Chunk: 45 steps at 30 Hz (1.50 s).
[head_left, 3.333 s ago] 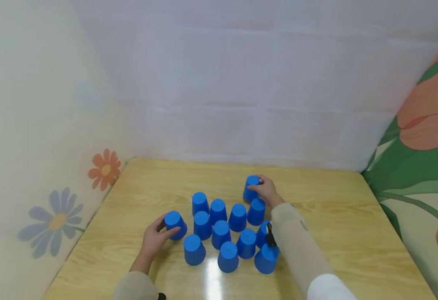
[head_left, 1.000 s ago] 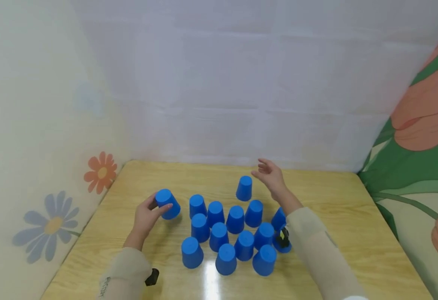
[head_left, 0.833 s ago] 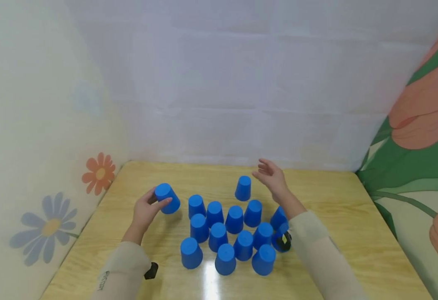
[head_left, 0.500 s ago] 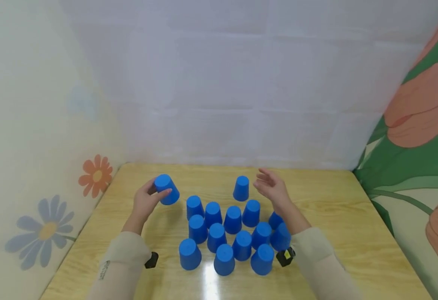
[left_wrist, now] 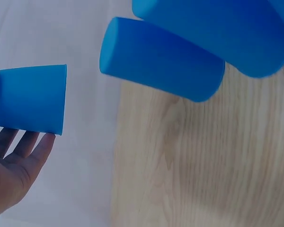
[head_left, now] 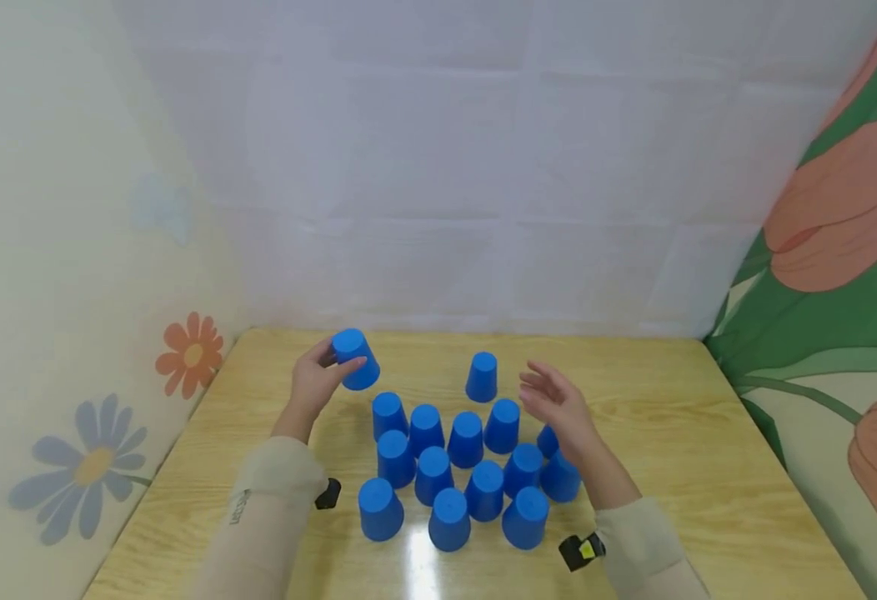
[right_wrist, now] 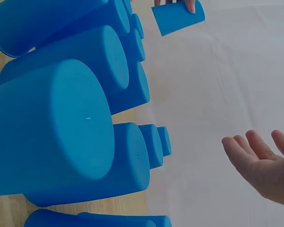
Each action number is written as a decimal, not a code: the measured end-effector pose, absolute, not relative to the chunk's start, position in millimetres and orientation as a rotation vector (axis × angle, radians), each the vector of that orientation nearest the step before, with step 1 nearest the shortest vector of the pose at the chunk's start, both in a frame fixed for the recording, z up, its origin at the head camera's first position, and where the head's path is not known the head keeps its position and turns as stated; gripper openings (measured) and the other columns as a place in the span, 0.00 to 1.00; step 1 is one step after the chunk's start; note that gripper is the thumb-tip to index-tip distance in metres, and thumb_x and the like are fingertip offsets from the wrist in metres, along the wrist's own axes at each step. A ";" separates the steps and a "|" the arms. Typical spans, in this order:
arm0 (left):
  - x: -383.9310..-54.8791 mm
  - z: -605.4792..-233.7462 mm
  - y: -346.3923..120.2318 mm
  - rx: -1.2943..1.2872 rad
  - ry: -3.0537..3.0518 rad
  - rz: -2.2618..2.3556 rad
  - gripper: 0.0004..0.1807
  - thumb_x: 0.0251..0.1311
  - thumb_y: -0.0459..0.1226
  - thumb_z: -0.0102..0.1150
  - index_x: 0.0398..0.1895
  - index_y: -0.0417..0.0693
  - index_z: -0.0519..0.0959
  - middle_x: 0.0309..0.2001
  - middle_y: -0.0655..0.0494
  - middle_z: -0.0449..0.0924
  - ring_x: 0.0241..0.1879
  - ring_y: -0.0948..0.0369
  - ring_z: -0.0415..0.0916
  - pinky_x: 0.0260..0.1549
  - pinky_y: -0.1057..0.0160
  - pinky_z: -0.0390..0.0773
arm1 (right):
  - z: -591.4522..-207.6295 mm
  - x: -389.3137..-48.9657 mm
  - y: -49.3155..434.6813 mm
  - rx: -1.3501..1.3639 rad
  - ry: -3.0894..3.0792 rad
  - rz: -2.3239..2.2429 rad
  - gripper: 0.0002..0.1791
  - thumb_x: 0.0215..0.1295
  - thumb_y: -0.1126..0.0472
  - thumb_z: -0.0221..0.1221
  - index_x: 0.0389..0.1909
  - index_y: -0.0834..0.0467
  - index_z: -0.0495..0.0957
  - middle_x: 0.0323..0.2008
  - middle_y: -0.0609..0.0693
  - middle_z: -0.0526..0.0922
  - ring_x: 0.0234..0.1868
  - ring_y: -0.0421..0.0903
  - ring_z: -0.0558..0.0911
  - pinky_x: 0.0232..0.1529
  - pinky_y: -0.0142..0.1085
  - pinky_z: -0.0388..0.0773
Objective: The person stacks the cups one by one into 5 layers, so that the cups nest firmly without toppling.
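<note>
My left hand (head_left: 314, 383) grips a blue plastic cup (head_left: 358, 362) by its sides, thumb in front and fingers behind. That cup is upside down, slightly tilted, and held above the table; in the left wrist view the held cup (left_wrist: 28, 98) shows at the left edge. My right hand (head_left: 561, 406) hovers with relaxed fingers and holds nothing. Left of it, a lone upside-down cup (head_left: 482, 377) stands behind the others. Several more upside-down blue cups (head_left: 434, 477) stand in loose rows in front. My right forearm partly hides a cup (head_left: 547, 441) at the right.
The wooden table (head_left: 648, 400) runs back to a white cloth backdrop (head_left: 438, 167). Printed flower panels stand at the left (head_left: 93, 250) and right (head_left: 844, 333). A black wrist camera (head_left: 581, 550) sits close to the front right cups.
My left hand has lifted its cup off the table and carried it toward the back, lately rightward. The right hand has let go of the rear cup and drawn back to the right.
</note>
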State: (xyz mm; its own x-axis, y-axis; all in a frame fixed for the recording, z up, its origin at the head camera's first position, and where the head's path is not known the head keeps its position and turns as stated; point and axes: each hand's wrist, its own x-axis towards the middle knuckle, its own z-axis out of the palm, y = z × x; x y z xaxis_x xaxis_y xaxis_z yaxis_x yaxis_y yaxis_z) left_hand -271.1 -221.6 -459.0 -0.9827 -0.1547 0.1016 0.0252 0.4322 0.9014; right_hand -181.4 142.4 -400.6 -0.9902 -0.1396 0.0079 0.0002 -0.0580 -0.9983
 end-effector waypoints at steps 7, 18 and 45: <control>-260.3 -425.4 -190.5 -0.019 -2.479 -1.623 0.35 0.46 0.51 0.60 0.57 0.47 0.65 0.53 0.44 0.67 0.53 0.46 0.61 0.45 0.42 0.63 | -404.2 -168.9 149.0 -0.181 2.079 -2.241 0.25 0.58 0.65 0.53 0.57 0.56 0.61 0.54 0.59 0.67 0.53 0.52 0.68 0.49 0.43 0.67; -259.3 -407.6 -162.0 -0.017 -2.508 -1.726 0.34 0.48 0.46 0.60 0.58 0.44 0.63 0.55 0.44 0.65 0.55 0.48 0.60 0.49 0.49 0.63 | -416.9 -145.6 151.6 -0.126 2.091 -2.228 0.25 0.57 0.64 0.55 0.56 0.59 0.63 0.53 0.60 0.68 0.53 0.51 0.68 0.50 0.42 0.66; -273.1 -426.3 -117.7 0.002 -2.475 -1.841 0.32 0.49 0.40 0.60 0.58 0.44 0.62 0.56 0.43 0.62 0.55 0.48 0.59 0.50 0.49 0.63 | -450.7 -104.9 152.1 -0.007 2.193 -2.068 0.25 0.54 0.64 0.58 0.54 0.63 0.65 0.53 0.59 0.68 0.55 0.53 0.65 0.53 0.42 0.63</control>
